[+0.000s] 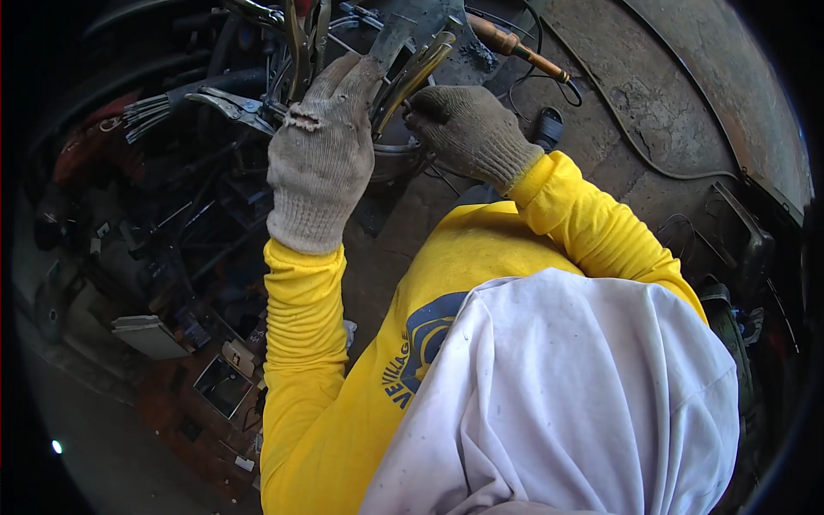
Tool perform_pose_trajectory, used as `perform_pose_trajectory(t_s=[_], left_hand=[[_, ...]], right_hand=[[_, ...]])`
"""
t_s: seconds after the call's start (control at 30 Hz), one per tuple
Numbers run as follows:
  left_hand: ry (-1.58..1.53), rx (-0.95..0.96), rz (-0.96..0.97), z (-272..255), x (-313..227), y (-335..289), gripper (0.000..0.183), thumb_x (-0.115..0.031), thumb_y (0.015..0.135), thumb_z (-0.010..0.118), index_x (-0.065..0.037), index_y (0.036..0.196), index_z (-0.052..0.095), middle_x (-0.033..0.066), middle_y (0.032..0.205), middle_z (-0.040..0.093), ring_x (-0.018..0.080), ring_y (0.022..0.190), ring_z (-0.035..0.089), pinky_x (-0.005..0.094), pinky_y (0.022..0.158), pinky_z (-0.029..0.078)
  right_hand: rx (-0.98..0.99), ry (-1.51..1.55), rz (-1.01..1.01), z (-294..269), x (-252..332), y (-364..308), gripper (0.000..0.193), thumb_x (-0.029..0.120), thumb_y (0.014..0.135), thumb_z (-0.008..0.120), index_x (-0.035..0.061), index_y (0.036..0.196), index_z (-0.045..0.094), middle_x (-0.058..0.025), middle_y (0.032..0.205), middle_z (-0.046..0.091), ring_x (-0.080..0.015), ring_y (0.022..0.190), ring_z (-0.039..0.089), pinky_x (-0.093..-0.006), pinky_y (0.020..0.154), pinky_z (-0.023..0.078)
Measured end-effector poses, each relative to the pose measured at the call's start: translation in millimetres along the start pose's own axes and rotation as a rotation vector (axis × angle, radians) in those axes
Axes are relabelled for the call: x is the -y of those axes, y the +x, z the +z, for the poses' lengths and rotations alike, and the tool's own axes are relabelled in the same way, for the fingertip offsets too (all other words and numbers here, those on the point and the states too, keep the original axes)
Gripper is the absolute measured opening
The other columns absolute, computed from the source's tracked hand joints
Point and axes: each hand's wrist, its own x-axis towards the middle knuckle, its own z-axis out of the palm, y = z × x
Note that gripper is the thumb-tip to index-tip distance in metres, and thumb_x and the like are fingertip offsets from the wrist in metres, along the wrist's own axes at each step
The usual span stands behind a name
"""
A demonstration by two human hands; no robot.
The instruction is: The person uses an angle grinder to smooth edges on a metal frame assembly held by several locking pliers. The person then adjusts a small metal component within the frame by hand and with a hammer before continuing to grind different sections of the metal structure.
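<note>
Both my hands wear knitted grey gloves at the top middle. My left hand (pixel 322 159) has a torn hole over the knuckles. Its fingers stretch forward, side by side, against a flat grey steel piece (pixel 395 39); its thumb is hidden. My right hand (pixel 470 130) is closed, its fingertips on the lower end of brass-coloured locking pliers (pixel 416 75) that stand tilted between my hands. More locking pliers (pixel 232 107) show left of my left hand, and another upright pair (pixel 305 47) rises just beyond its fingers. Metal rods and rings lie beneath, partly hidden.
A copper-coloured rod-shaped tool (pixel 524 51) with a black cable lies beyond my right hand. A long hose (pixel 635 159) curves over the stained floor. At left are a bundle of thin rods (pixel 148 116) and dark clutter. A pale cloth (pixel 566 386) covers the lower right.
</note>
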Motion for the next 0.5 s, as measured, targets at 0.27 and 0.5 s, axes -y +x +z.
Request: perform_pose_trajectory(t_s=[0.27,0.5], left_hand=[[0.141,0.268,0.100,11,17,24,0.037,-0.011,0.088,0.065,-0.015,0.126,0.067,0.0079,0.129,0.067,0.0268,0.092,0.073,0.0360,0.076,0.060],[0.130,0.359,0.109,9,17,32,0.038,-0.010,0.087,0.067,-0.015,0.125,0.068,0.0091,0.129,0.067,0.0285,0.097,0.072,0.0364,0.082,0.059]], right_hand=[[0.031,0.047,-0.023,-6,1,4,0.027,0.034,0.092,0.064,0.0120,0.105,0.072,-0.0164,0.097,0.071,-0.0368,0.089,0.069,-0.0480,0.080,0.055],[-0.052,0.075,-0.067,5,-4,5,0.026,0.032,0.092,0.063,0.0096,0.102,0.072,-0.0180,0.093,0.071,-0.0364,0.089,0.068,-0.0479,0.079,0.055]])
